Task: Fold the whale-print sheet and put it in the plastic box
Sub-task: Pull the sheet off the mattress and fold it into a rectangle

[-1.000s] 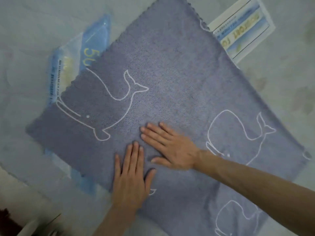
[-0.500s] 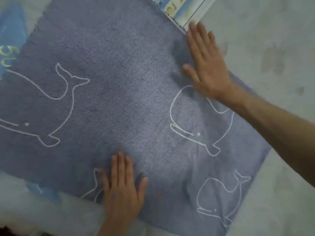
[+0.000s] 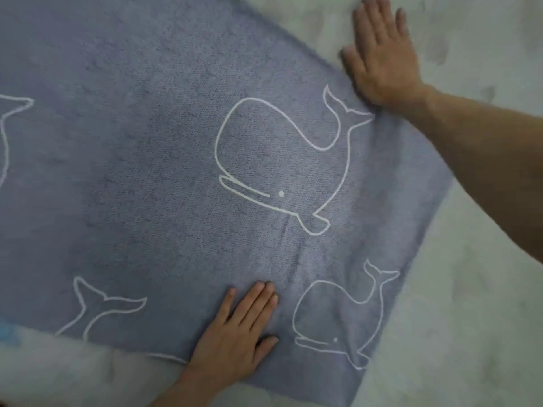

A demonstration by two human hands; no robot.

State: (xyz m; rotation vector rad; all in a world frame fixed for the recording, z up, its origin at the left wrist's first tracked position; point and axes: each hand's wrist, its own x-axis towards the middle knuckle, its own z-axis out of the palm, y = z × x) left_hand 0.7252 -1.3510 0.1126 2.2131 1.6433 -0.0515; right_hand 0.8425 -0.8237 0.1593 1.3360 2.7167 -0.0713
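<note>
The whale-print sheet (image 3: 164,177) is a grey-blue towel-like cloth with white whale outlines, spread flat over most of the view. My left hand (image 3: 238,333) lies flat, fingers straight, pressing the cloth near its front edge. My right hand (image 3: 382,51) lies flat with straight fingers at the cloth's far right edge, its palm on the cloth and its fingers reaching onto the pale surface beyond. The plastic box is not in view.
A pale grey-green surface (image 3: 470,304) with faint dark blotches lies under the cloth and shows to the right and along the front. A small bit of blue plastic (image 3: 7,336) peeks out at the lower left edge.
My right hand has slid from the middle of the cloth out to its far right edge. My left hand stays pressed near the front edge. The view has shifted right, so the printed packets left the frame.
</note>
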